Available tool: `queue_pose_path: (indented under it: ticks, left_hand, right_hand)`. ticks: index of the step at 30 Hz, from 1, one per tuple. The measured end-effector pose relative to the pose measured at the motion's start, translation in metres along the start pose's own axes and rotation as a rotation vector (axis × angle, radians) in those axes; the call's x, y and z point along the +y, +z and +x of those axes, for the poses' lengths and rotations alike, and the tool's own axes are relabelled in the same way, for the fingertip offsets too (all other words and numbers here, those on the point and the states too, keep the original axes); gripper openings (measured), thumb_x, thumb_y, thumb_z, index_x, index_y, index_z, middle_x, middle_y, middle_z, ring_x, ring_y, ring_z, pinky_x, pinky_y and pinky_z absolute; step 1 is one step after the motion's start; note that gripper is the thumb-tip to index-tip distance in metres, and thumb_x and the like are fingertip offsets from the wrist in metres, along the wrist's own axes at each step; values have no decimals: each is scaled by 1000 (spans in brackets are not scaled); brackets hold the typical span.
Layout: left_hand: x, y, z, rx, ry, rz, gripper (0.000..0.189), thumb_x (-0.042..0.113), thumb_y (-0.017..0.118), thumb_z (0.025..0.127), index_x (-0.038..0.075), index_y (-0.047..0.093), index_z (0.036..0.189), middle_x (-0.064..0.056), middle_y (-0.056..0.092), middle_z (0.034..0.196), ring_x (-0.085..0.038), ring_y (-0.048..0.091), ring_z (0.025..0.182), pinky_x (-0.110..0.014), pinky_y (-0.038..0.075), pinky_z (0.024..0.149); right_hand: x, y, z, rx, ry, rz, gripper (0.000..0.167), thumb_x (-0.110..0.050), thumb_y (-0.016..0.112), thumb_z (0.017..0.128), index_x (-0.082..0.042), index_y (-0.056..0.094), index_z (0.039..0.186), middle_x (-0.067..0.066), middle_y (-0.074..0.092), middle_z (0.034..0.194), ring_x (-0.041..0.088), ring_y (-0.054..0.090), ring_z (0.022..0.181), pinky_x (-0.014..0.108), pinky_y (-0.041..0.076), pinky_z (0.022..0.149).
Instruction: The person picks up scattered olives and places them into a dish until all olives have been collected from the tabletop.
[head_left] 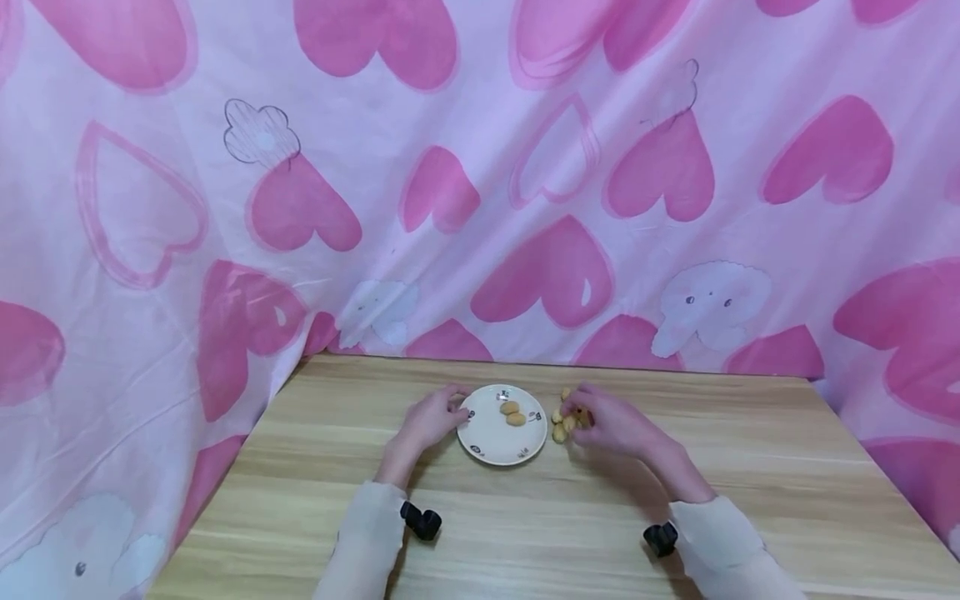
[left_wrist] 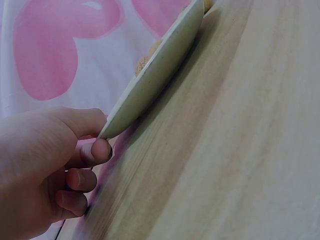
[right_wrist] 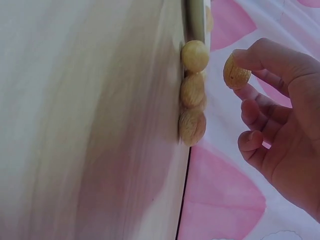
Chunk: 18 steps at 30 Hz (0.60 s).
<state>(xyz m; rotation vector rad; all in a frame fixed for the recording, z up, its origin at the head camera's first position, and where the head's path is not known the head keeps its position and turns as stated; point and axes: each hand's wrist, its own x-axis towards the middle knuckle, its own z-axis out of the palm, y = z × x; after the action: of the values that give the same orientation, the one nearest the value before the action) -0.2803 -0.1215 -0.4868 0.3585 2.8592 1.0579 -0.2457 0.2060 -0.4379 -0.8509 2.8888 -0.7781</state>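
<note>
My left hand (head_left: 432,417) pinches the left rim of a white plate (head_left: 487,446) between thumb and fingers. In the left wrist view the plate (left_wrist: 155,82) shows its pale underside, edge-on. Two unshelled peanuts (head_left: 513,413) lie on the plate, a little above its middle. To the right of the plate, my right hand (head_left: 611,423) is over a small group of peanuts (head_left: 559,433). Between its thumb and a fingertip it pinches one tan, ridged peanut (right_wrist: 236,73), held above the others. Three more peanuts (right_wrist: 193,127) show in a row on the table in the right wrist view.
A light wood-grain table (head_left: 525,533) carries everything. Behind it and along its sides hangs a pink cloth (head_left: 480,275) printed with hearts. Small black devices (head_left: 422,522) sit at both sleeve cuffs.
</note>
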Motion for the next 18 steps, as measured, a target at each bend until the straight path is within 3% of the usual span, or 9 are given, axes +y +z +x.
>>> queue_pose_path:
  ticks: [8, 18]
  left_hand:
    - [1, 0, 1, 5, -6, 13, 39, 29, 65, 93, 23, 62, 132, 2, 69, 95, -11, 57, 77, -35, 44, 73]
    - [1, 1, 0, 17, -3, 34, 40, 29, 66, 92, 23, 62, 131, 2, 69, 90, -11, 58, 74, -38, 46, 75]
  right_hand:
    - [-7, 2, 5, 41, -36, -40, 21, -17, 77, 81, -18, 69, 100, -4, 60, 101, 18, 59, 88, 29, 49, 77]
    - [-19, 14, 21, -8, -53, -28, 22, -19, 77, 82, -17, 71, 103, -5, 61, 104, 18, 59, 88, 26, 49, 75]
